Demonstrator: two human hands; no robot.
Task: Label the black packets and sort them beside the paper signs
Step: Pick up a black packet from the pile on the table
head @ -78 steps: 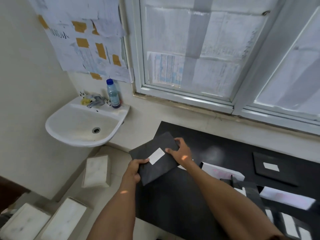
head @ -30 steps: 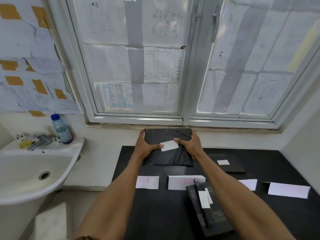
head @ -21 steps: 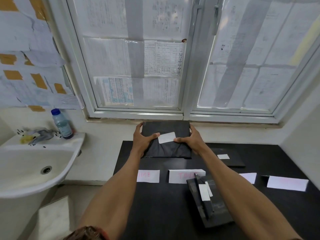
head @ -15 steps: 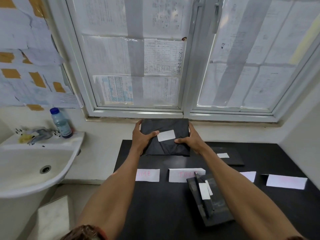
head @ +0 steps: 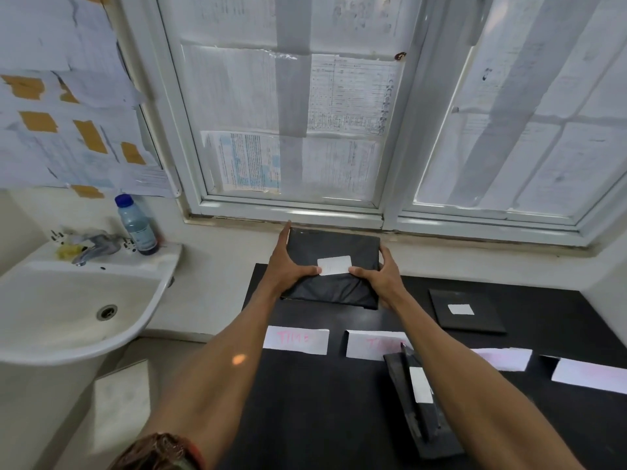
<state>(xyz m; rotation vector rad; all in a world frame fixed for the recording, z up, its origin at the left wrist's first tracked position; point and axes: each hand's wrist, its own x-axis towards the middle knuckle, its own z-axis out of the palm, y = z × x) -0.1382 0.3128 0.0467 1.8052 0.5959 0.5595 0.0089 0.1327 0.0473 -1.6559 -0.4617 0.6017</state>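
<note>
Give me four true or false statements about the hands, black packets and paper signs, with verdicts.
1. The left hand and right hand both hold a black plastic packet bearing a white label. True.
2. The blue-capped clear bottle lies inside the white sink. False: it stands on the sink's rim.
3. A second flat black packet lies on the black counter, right of the held one. True.
4. The leftmost white paper sign is blank. False: it shows pink lettering.

White-framed window (head: 412,130) across the top, panes papered with printed sheets (head: 342,96) (daylight filters through); taped papers (head: 68,137) upper left; white washbasin (head: 61,300), tap (head: 91,247) and bottle (head: 137,225) at left; black countertop (head: 305,401) below.
</note>
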